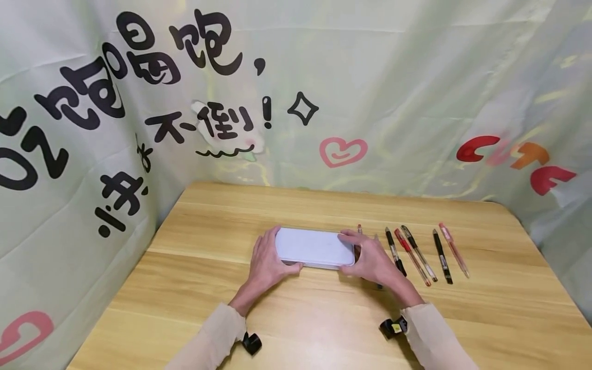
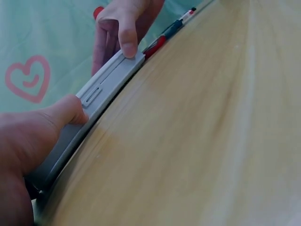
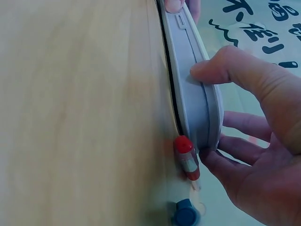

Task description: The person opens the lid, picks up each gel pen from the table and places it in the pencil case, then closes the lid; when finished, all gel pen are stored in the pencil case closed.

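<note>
You grasp the pale case (image 1: 314,247) from both ends: your left hand (image 1: 267,258) grips its left end, thumb along the near side, and your right hand (image 1: 373,260) grips the right end, thumb likewise in front and fingers behind. The case sits level at the desk (image 1: 314,318), short of the far edge, roughly midway between left and right edges. Towards the right edge lie a black pen (image 1: 442,257), a pink pen (image 1: 455,250) and a red pen (image 1: 413,257).
</note>
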`<state>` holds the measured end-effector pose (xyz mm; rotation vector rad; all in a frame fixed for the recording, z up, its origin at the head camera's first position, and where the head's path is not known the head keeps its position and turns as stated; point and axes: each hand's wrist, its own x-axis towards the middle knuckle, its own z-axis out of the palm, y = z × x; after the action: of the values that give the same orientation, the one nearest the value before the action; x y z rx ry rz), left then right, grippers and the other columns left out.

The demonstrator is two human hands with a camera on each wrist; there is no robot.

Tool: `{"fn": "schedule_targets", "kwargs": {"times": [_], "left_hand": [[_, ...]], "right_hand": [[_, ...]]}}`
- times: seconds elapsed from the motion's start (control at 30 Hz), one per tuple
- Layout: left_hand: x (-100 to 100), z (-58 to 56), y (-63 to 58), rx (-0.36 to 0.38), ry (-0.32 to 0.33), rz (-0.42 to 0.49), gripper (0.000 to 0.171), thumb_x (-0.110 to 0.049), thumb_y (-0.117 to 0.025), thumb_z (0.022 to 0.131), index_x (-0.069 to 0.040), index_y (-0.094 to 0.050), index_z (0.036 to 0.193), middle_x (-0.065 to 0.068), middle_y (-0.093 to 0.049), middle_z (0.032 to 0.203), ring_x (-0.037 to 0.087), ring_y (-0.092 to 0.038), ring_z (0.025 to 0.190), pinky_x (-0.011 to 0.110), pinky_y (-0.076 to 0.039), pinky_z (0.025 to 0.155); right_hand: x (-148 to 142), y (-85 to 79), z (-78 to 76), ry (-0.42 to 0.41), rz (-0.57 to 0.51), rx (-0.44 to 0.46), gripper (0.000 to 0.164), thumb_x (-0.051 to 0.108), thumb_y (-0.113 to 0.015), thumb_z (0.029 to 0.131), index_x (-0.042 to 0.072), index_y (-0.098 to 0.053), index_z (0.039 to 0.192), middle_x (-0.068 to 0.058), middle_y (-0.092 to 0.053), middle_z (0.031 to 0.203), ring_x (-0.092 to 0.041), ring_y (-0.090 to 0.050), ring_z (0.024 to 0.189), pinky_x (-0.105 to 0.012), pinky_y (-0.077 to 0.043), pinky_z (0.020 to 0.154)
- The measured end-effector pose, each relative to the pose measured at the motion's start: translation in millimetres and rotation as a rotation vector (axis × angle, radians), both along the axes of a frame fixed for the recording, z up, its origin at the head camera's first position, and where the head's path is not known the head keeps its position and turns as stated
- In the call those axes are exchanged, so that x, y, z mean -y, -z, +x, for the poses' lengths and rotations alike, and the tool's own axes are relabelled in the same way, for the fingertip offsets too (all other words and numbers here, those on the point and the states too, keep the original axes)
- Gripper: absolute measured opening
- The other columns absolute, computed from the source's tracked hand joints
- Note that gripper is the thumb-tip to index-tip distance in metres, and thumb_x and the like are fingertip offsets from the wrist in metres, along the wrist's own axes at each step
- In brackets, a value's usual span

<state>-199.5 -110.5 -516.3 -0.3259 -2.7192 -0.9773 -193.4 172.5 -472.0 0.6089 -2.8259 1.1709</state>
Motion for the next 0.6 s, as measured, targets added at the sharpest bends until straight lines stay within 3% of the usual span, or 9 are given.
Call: {"fn": "schedule_targets", "kwargs": {"times": [0.43, 0.53, 0.6], "left_hand": [[-3.2, 1.2, 0.0, 0.004, 0.003, 0.000, 0.113, -0.045, -0.090, 0.063, 0.001, -0.037, 0.151, 0.017, -0.053, 0.141, 0.034, -0.050, 0.131, 0.053, -0.022, 0.121], [-3.1, 0.3, 0.3, 0.006, -0.006, -0.003, 0.114, -0.046, -0.091, 0.062, 0.000, -0.037, 0.152, 0.017, -0.053, 0.141, 0.034, -0.050, 0.131, 0.053, -0.021, 0.122], [-2.2, -0.5, 0.6, 0.007, -0.008, -0.002, 0.115, -0.046, -0.091, 0.062, -0.001, -0.037, 0.152, 0.016, -0.053, 0.141, 0.034, -0.050, 0.131, 0.053, -0.020, 0.122]], "right_hand": [[1.5, -1.9, 1.4, 0.019, 0.052, 0.005, 0.079, 0.013, -0.092, 0.066, -0.003, -0.062, 0.137, -0.021, -0.054, 0.148, -0.046, -0.051, 0.133, -0.080, -0.014, 0.109], [1.1, -2.7, 1.4, 0.016, 0.014, 0.021, 0.075, 0.012, -0.089, 0.068, -0.003, -0.063, 0.136, -0.020, -0.054, 0.148, -0.039, -0.058, 0.127, -0.066, -0.035, 0.109], [1.4, -3.2, 0.8, 0.011, 0.000, 0.027, 0.073, 0.012, -0.088, 0.069, -0.003, -0.064, 0.136, -0.020, -0.055, 0.147, -0.037, -0.059, 0.125, -0.063, -0.036, 0.110]]}}
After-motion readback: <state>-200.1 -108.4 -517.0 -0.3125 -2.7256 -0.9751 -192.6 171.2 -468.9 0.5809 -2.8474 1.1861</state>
